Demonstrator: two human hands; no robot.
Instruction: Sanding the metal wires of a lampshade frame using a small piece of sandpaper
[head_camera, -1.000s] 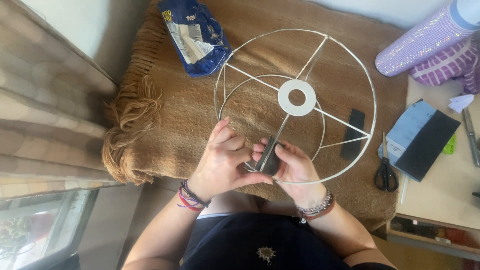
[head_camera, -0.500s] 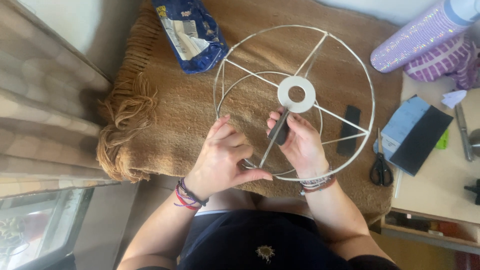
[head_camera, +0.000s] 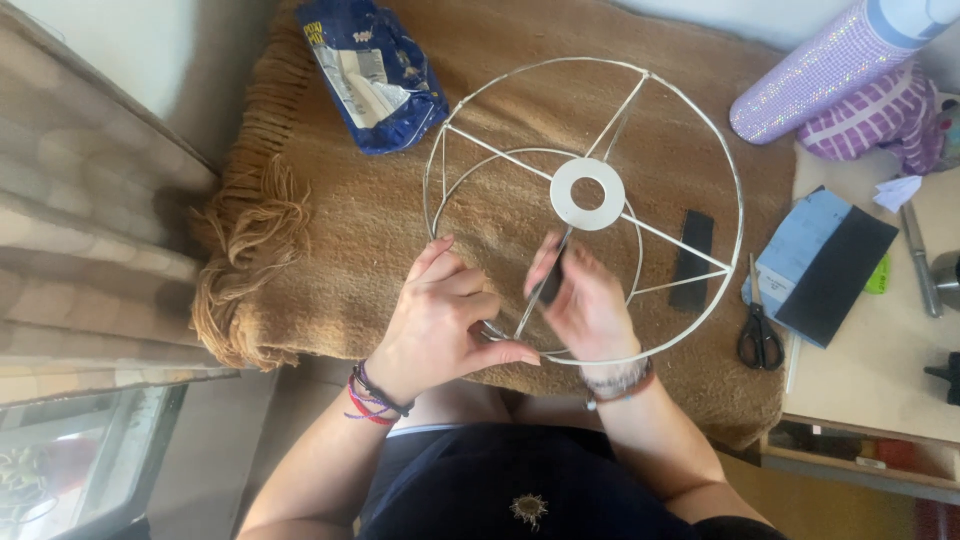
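Two hands work nearest, on a white wire lampshade frame (head_camera: 585, 205) lying on a brown fringed blanket (head_camera: 350, 220). Left hand (head_camera: 440, 325): fingers pinched on the frame's near rim. Right hand (head_camera: 590, 305): fingers closed round a dark strip (head_camera: 553, 278) on a spoke. Further right: black strip (head_camera: 692, 260), scissors (head_camera: 758, 335) at table edge. Far left: blue bag (head_camera: 372, 72); far right: glittery purple roll (head_camera: 830, 70).

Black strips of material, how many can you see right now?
2. One black strip lies on the brown blanket inside the wire frame; one dark strip is in the right hand. More may be hidden.
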